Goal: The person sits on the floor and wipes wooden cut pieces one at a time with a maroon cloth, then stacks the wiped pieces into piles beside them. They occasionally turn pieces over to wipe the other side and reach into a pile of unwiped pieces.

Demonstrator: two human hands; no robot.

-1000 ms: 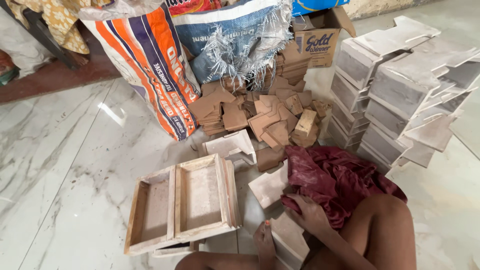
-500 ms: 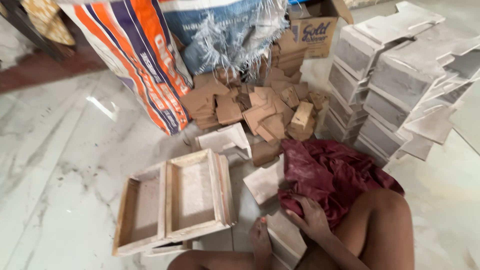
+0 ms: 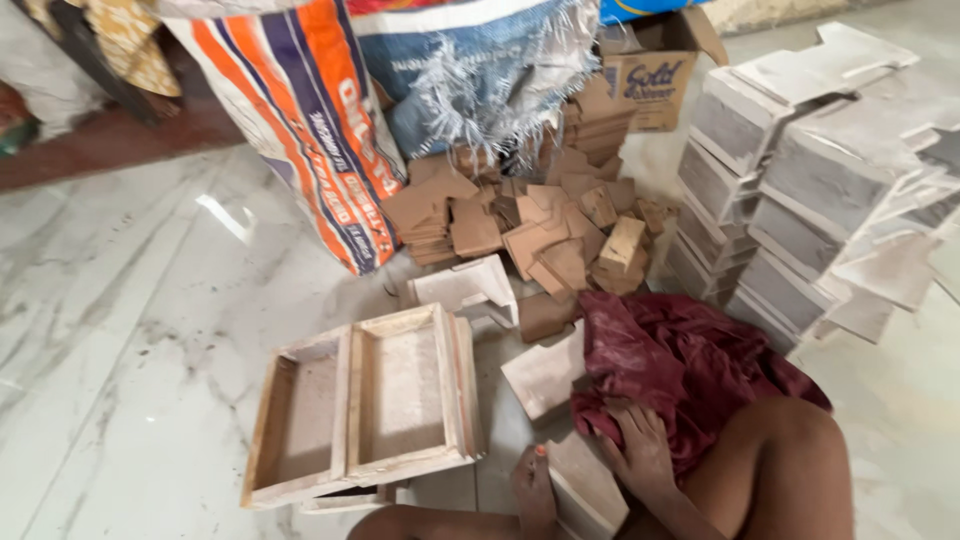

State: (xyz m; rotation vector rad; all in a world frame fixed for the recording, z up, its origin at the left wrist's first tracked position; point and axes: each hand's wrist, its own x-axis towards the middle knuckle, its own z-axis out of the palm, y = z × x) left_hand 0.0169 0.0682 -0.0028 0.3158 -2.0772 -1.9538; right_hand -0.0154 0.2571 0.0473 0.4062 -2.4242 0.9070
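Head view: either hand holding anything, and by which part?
Left hand grips a flat board piece at its near-left edge; right hand presses on its top.

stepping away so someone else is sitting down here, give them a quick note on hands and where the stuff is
Left hand: touching the near edge of a pale flat board piece on the floor.
Right hand: resting on the same piece, beside the maroon cloth over the lap.
Two-compartment wooden frame lies to the left on the marble floor, both compartments bare.
Pile of brown cut pieces lies ahead; stacks of grey folded boxes to the right.
Done or left: cannot tell.
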